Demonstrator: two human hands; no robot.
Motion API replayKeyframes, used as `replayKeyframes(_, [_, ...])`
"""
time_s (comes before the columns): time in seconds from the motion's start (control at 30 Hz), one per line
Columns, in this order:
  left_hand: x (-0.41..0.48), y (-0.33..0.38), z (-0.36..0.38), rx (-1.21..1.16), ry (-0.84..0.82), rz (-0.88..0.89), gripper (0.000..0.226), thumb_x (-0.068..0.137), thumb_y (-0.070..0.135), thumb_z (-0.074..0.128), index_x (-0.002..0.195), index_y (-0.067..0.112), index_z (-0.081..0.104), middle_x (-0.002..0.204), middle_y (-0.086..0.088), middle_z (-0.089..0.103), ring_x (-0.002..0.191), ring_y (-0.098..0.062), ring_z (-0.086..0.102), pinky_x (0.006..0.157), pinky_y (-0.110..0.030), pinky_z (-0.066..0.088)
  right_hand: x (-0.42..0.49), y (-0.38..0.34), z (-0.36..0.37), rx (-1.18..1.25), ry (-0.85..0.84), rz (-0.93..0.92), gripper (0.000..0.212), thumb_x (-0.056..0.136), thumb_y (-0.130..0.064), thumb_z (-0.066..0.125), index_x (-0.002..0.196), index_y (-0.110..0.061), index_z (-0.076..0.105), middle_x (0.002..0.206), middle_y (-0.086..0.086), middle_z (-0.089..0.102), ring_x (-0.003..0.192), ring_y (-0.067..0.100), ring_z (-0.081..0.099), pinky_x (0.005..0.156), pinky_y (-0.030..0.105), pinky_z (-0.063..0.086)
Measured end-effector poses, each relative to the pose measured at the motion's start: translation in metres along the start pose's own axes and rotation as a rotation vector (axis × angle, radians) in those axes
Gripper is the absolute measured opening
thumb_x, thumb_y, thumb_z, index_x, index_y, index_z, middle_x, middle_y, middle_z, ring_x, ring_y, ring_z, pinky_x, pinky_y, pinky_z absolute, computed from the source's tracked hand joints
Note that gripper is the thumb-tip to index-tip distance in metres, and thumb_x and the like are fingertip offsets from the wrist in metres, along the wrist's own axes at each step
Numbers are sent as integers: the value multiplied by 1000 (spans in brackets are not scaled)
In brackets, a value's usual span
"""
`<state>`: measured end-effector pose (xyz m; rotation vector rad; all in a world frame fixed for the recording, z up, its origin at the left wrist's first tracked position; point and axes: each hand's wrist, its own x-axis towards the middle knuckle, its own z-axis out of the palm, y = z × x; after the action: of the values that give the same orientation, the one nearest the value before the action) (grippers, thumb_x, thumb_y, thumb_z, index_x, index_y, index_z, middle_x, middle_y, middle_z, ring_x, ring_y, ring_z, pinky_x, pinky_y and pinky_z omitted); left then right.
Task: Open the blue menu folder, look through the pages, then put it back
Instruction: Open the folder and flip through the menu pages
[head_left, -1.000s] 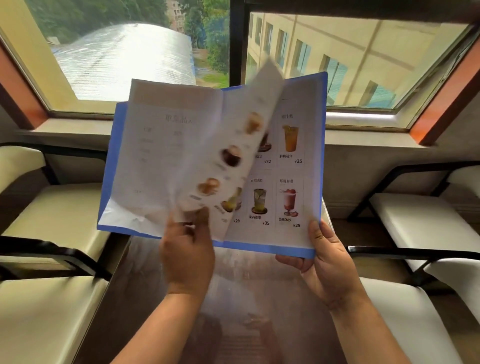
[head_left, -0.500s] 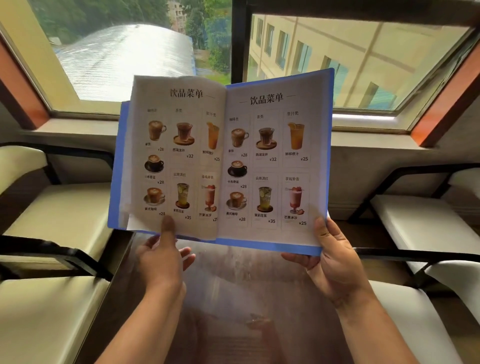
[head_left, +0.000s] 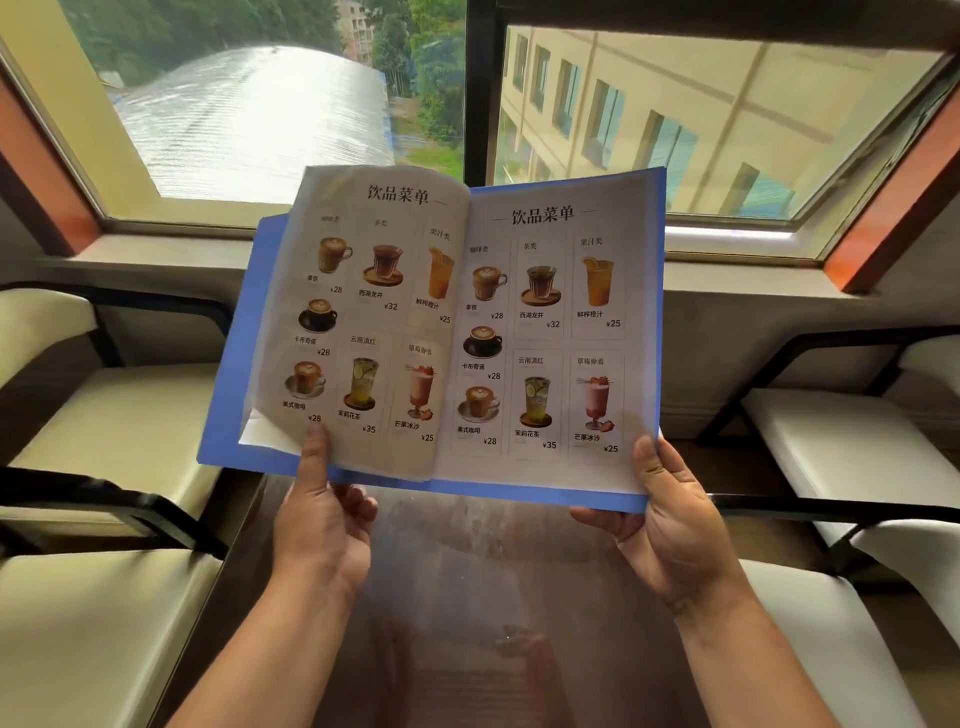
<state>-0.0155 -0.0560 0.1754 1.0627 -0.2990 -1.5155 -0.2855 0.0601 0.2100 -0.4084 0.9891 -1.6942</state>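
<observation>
Now the turned page has settled flat on the left side; blue menu folder (head_left: 228, 415) is held open at frame centre above the surface (head_left: 493, 561). Left hand (head_left: 322, 525) fingers pinch the lower left page, right hand (head_left: 670, 525) grips the lower right corner. Judgement: look-through under way, return still pending

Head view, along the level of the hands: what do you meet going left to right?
Cream chair seat → left hand → bare strip of table → right hand → white chair seat. Both hands hold the open blue menu folder by its lower edge.
</observation>
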Motion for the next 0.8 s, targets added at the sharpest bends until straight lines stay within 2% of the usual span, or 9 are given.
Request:
replayKeyframes(0.1, [-6,-2,-1,62,-147,3,76,51,71,94,113,30,77,93,8,81,56,-5,59,49,-20,49,0,0,1,-7,2,8,32,97,-33,55,114,-30,82,119,10,81,104,42,77,59,55,68])
replayKeyframes(0.2, [-12,-3,-2,164,-246,10,66,46,71,96,100,35,83,96,3,82,61,-8,67,51,-23,56,1,0,4,-7,3,15,32,98,-33,55,119,-29,79,125,14,78,108,45,75,58,53,68])
replayKeyframes(0.27, [-14,-2,-2,185,-268,22,68,44,69,97,101,34,82,99,-2,82,64,-12,71,52,-25,59,1,-1,5,-8,2,16,33,99,-33,56,122,-27,78,129,15,76,110,46,74,58,52,68])
replayKeyframes(0.37, [-13,1,0,176,-246,42,73,51,73,93,107,28,80,96,-5,82,60,-13,70,49,-25,59,2,-3,6,-5,1,20,34,98,-34,56,124,-25,77,130,17,75,111,47,73,58,52,68])
replayKeyframes(0.47, [-10,1,-1,181,-178,68,81,66,78,79,123,22,72,90,-4,80,58,-13,68,48,-25,59,3,-3,6,-13,-8,27,34,97,-34,57,122,-26,78,129,16,76,112,48,72,59,54,68])
replayKeyframes(0.57, [-8,-1,-4,166,-162,84,74,80,76,66,130,22,69,97,-6,80,60,-13,68,50,-27,61,3,-2,6,-13,-17,26,33,98,-33,56,121,-27,78,126,14,77,112,47,73,58,54,68])
replayKeyframes(0.67, [-10,-1,-3,169,-146,129,59,87,69,65,127,25,69,101,-5,81,56,-12,67,49,-26,60,3,-2,5,-14,-19,21,33,97,-33,56,120,-27,79,124,13,78,110,46,74,56,52,68])
replayKeyframes(0.73, [-12,-2,-2,202,-115,209,48,92,64,64,123,27,69,101,-2,83,56,-12,69,48,-26,61,4,-2,4,-17,-20,16,32,96,-34,56,118,-28,80,122,12,79,108,45,75,56,52,68])
replayKeyframes(0.8, [-18,-1,0,298,-69,324,52,94,66,61,125,24,65,103,4,83,62,-14,75,51,-26,63,5,0,2,-16,-21,17,32,96,-34,56,117,-29,80,120,10,80,108,43,76,56,52,68])
